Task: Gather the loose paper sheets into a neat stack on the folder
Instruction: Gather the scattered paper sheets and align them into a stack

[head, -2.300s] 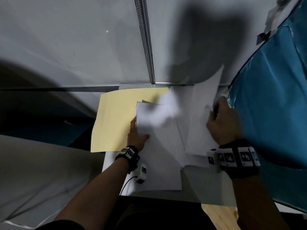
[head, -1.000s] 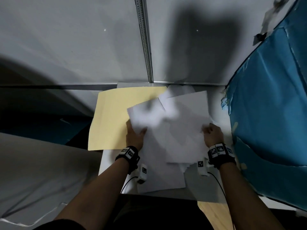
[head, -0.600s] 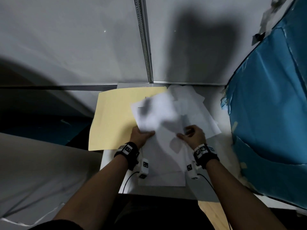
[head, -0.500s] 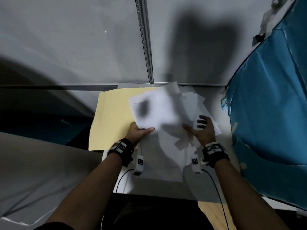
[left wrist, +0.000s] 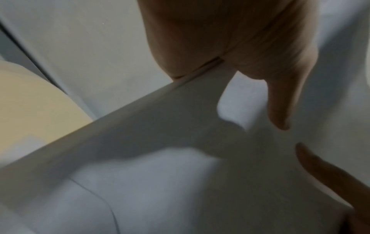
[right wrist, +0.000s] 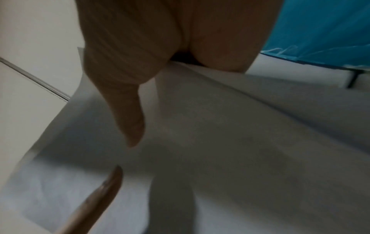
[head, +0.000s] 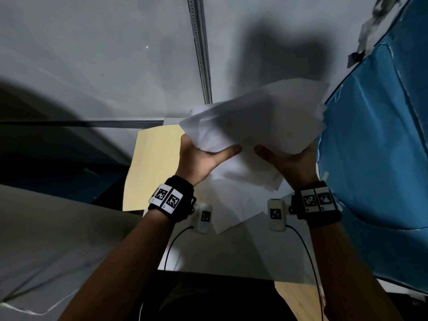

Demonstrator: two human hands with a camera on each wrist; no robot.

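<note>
— Whereas half a second ago the paper sheets [head: 252, 126] were still being pressed flat on the table [head: 252, 251], a bundle of them is now held lifted above it, well clear of the surface. How is it gripped?

— It is clamped from both sides. The left hand [head: 201, 158] is closed on the bundle's left edge, thumb laid across the near face; the right hand [head: 289, 163] is closed on the right edge in the same manner. In both wrist views the paper edge is seen wedged against the palm under the thumb.

— Has everything been collected?

— Apparently not. A few sheets [head: 234, 205] are left lying on the table under the wrists, so the gathering is judged only partly done.

— And the folder [head: 152, 167]?

— It lies flat to the left, partly overhanging the table's edge, and nothing is stacked on it yet. The lifted bundle looks uneven at its far edge; squaring is probably needed before it can be set down there.
</note>
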